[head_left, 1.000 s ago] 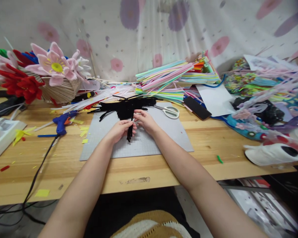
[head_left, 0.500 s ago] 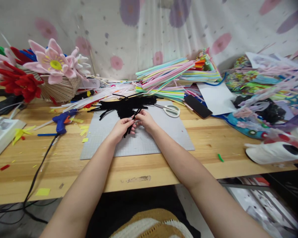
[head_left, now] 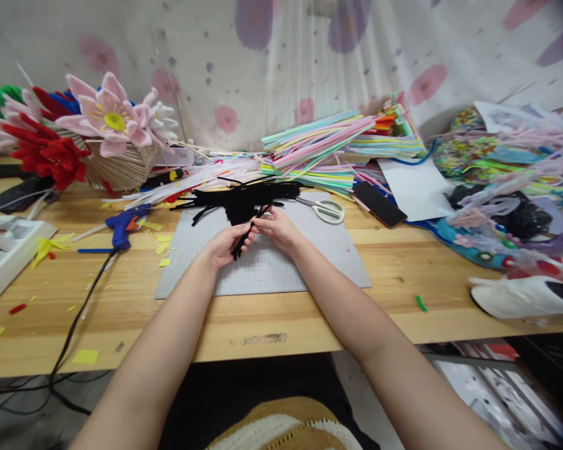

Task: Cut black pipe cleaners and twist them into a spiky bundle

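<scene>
Left hand (head_left: 231,245) and right hand (head_left: 280,227) grip black fuzzy sticks (head_left: 237,251)

In the head view, both hands pinch the black fuzzy sticks over a grey mat (head_left: 309,265) on the wooden bench (head_left: 281,322). The sticks lean, with their bottom ends pointing to seven o'clock. From the hands, a big black pile (head_left: 244,199) sits at twelve o'clock, on the far edge of the mat. Scissors (head_left: 334,213) lie at two o'clock, with a phone (head_left: 380,204) farther out that way. A blue glue gun (head_left: 120,234) is at nine o'clock, and a pink flower (head_left: 112,120) at ten.
</scene>
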### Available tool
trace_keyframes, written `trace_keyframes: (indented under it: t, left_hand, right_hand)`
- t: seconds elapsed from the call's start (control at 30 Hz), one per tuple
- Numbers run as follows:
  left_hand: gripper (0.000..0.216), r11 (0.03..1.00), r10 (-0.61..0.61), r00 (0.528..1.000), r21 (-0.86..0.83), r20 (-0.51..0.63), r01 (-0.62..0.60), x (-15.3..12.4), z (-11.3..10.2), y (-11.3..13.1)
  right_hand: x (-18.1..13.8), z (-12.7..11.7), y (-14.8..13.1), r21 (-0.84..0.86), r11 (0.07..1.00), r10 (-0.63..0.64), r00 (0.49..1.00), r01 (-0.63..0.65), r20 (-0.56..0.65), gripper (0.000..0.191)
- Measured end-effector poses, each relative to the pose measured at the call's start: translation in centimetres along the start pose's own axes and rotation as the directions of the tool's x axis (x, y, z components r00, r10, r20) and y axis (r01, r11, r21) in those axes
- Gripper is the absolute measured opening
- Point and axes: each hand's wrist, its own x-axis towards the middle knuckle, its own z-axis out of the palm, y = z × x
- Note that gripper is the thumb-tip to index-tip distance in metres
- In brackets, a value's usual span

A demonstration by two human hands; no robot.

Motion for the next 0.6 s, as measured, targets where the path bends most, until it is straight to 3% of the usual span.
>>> trace_keyframes:
  t: [0.13, 0.27, 0.4, 0.6]
  left_hand:
    - [0.013, 0.99, 0.111, 0.994, 0.088, 0.001, -0.11, 0.28, 0.08, -0.58]
    - [0.01, 0.967, 0.212, 0.977, 0.146, -0.003, -0.209, 0.38, 0.2, -0.77]
    - [0.011, 0.99, 0.135, 0.991, 0.028, -0.015, -0.135, 0.16, 0.26, -0.4]
    - [0.013, 0.997, 0.035, 0.998, -0.066, -0.049, -0.038, 0.0, 0.6, -0.13]
  right_hand:
    - [0.18, 0.22, 0.13, -0.016, 1.0, -0.012, 0.996, 0.01, -0.088, 0.047]
    - [0.13, 0.07, 0.08, -0.012, 0.999, 0.032, 0.996, -0.034, -0.081, 0.043]
    - [0.24, 0.13, 0.19, 0.025, 0.996, 0.083, 0.995, -0.082, -0.056, 0.044]
    - [0.71, 0.43, 0.53, 0.105, 0.991, 0.097, 0.979, -0.079, -0.177, 0.045]
